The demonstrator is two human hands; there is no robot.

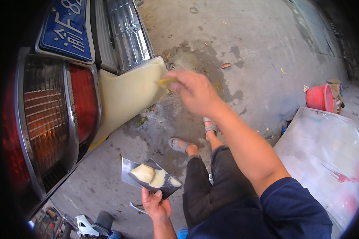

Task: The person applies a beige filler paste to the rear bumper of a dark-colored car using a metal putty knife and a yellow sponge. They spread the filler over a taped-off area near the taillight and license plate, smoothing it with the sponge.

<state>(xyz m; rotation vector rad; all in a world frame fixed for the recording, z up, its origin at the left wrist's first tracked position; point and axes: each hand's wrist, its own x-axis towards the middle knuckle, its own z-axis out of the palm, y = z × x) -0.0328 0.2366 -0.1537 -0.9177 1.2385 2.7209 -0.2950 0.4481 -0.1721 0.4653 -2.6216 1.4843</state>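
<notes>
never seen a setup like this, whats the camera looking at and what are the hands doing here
There's no machine: one person works bare-handed, and the picture comes from a fisheye camera on their head, looking down, so straight edges bend. The left hand holds a dark flat plate carrying cream paste. The blurred right hand pinches a small yellowish piece by a car's cream-coloured corner; contact is unclear. On the concrete floor behind sits a red bucket.

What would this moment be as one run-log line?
left hand: holds flat plate bearing cream paste | right hand: holds yellow tool, blurred, by cream bumper corner | tool-bumper contact: unclear
</notes>
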